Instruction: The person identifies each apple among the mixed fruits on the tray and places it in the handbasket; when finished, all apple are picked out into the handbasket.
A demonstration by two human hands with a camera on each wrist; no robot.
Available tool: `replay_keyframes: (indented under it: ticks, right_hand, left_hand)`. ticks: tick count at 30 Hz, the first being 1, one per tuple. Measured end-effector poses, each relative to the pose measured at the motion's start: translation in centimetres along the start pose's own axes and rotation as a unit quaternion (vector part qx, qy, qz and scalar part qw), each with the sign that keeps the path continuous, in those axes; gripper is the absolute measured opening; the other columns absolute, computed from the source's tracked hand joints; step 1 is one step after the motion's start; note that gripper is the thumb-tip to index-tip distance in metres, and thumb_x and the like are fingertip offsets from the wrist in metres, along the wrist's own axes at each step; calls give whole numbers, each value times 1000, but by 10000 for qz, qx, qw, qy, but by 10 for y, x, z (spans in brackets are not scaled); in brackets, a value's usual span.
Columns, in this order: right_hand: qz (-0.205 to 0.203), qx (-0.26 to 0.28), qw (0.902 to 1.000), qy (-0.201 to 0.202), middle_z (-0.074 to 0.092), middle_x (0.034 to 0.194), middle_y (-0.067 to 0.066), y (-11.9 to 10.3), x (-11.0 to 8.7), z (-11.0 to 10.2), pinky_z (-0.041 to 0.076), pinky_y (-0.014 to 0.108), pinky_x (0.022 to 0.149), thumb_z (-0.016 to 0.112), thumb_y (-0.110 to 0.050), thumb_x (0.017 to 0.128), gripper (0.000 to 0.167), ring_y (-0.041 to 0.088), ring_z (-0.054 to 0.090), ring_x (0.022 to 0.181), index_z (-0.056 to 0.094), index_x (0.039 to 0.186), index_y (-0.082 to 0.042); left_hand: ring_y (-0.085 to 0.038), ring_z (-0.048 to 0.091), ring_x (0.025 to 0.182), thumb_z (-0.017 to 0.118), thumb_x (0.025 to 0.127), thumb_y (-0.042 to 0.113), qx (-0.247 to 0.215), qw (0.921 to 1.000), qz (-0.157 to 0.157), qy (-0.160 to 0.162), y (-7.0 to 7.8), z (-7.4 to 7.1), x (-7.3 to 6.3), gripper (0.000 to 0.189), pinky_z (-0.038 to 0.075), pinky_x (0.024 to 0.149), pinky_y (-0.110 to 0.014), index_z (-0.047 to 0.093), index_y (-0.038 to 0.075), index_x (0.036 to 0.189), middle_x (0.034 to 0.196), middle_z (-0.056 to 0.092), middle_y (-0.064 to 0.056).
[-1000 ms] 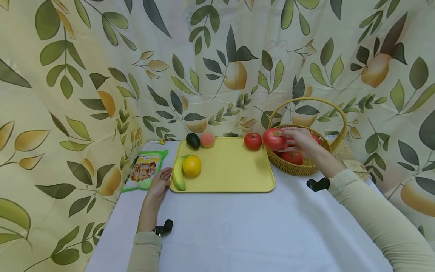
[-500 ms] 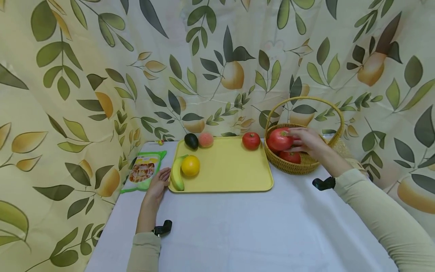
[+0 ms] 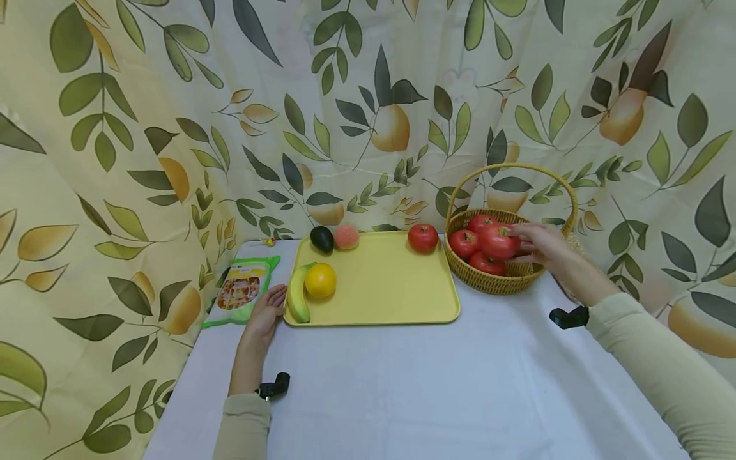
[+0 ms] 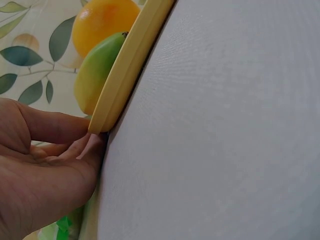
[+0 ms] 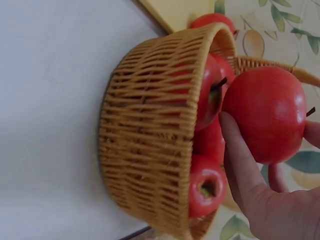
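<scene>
My right hand [image 3: 543, 245] holds a red apple [image 5: 265, 114] with its fingertips, over the wicker basket [image 3: 491, 281]. In the right wrist view, the held apple is just above the rim, its dark stem pointing away from the basket. Several more apples lie inside, among them one [image 3: 463, 243] by the basket's left wall. My left hand [image 4: 47, 165] pinches the rim of the yellow tray [image 3: 391, 281] at its left end, one digit on top and another lower down. On the tray sit a banana [image 3: 297, 294], an orange [image 3: 320, 280], an avocado [image 3: 322, 239], a peach [image 3: 346, 237] and another apple [image 3: 422, 238].
A green-edged food packet [image 3: 240, 291] lies left of the tray, near my left hand. The basket's tall handle [image 3: 514, 166] arches above the fruit. A white cloth [image 3: 391, 390] covers the table, and a leaf-patterned curtain [image 3: 368, 115] hangs behind it.
My right hand has carried the apple rightward from above the basket's left rim to over its middle. More of the basket's apples show now. My left hand stays at the tray.
</scene>
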State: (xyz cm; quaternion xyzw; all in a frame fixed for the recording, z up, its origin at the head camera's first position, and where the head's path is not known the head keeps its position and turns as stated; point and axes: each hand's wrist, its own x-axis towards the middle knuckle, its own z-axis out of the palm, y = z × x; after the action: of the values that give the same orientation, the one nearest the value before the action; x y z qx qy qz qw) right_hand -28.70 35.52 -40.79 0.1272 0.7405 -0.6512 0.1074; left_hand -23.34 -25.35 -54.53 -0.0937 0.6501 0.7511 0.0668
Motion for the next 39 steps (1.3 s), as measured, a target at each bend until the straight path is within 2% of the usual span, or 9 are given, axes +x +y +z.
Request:
replay_keyframes:
  ticks: [4,9,16,22,25,27,30,32,39]
  right_hand:
    - [87,-44,9999,54,38,142,13,5,-2,-11,55,50,101,65,-30,103,60,33,46,130,37,152,-6]
    - [42,-103,9999,18,41,135,12,11,-4,-22,55,50,102,63,-29,104,41,19,58,108,46,138,-12]
    - [166,95,9998,22,42,130,6,13,-5,-32,58,46,98,66,-27,103,34,22,50,116,50,132,-17]
    - [169,-167,9997,-58,47,123,3,17,-2,-42,56,50,101,65,-28,103,22,16,53,106,54,121,-20]
    - [111,-426,9990,4,46,126,8,18,0,-44,59,48,98,65,-30,102,27,21,53,109,56,123,-15]
    - [31,-720,9974,-29,44,134,14,17,1,-44,60,46,97,63,-31,103,40,26,51,114,54,136,-9]
    - [-108,-1248,9921,-108,38,145,25,16,4,-44,61,47,95,57,-31,106,62,35,47,122,39,154,3]
    - [-143,-1520,9880,-244,31,152,31,15,6,-46,61,48,95,52,-29,108,68,40,44,127,27,159,8]
    - [17,-2078,9734,-966,21,154,41,6,22,-54,51,63,103,40,-18,109,65,50,38,133,14,159,14]
  left_hand:
    - [-32,25,157,37,93,-25,-1,10000,-2,-8,0,1,-1,73,23,129,-41,24,-4,162,168,26,-23]
    - [-33,24,157,35,92,-26,-102,9999,28,5,0,1,-1,74,22,129,-41,23,-5,162,168,26,-24]
    - [-33,22,157,34,92,-26,-139,9999,46,-49,-1,1,-1,74,21,129,-42,20,-6,162,169,24,-24]
    - [-36,22,157,34,91,-27,-59,9999,128,-21,-1,1,1,74,22,129,-42,22,-7,161,168,24,-26]
    - [-37,23,157,34,90,-26,-5,9999,163,-13,-1,1,1,74,22,129,-43,22,-7,161,167,24,-27]
    - [-36,23,157,35,91,-26,-10,9999,152,-19,-1,1,1,74,23,129,-42,22,-6,161,168,25,-26]
    - [-34,23,157,35,93,-25,-71,9999,129,-58,-1,0,0,73,22,129,-41,22,-5,162,168,25,-24]
    - [-33,23,157,35,94,-25,-131,9998,105,-76,0,0,-1,73,22,129,-41,22,-5,162,168,25,-24]
    - [-33,23,157,35,94,-25,-160,9998,63,-85,-1,0,0,73,22,129,-40,21,-4,163,169,24,-23]
